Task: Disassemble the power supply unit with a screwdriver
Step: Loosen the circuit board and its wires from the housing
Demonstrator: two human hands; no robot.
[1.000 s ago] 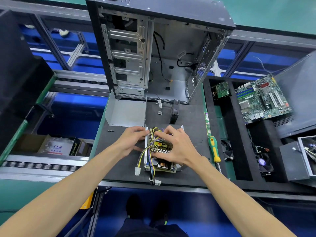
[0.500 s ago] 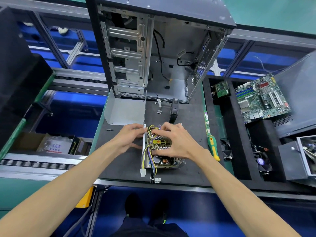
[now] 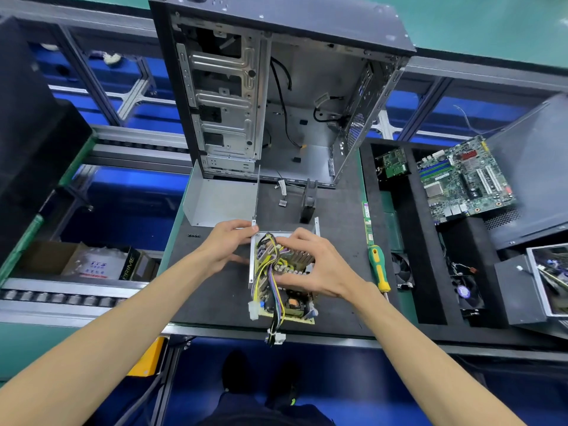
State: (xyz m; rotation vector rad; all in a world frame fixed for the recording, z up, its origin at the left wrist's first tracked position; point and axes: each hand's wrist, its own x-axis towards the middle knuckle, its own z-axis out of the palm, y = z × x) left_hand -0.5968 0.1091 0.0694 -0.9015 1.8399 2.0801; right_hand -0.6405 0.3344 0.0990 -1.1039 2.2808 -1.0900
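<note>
At your nine o'clock, below the bench edge, a black box (image 3: pixel 128 265) carries the word "PRIME" in pale letters running up its side. Just left of it, a clear plastic bag (image 3: pixel 95 265) shows blue letters that look like "TTS" above a line of red characters too small for you to read. At your two o'clock, the printing on the motherboard (image 3: pixel 464 179) and on the green memory stick (image 3: pixel 367 219) is too fine to make out.
</note>
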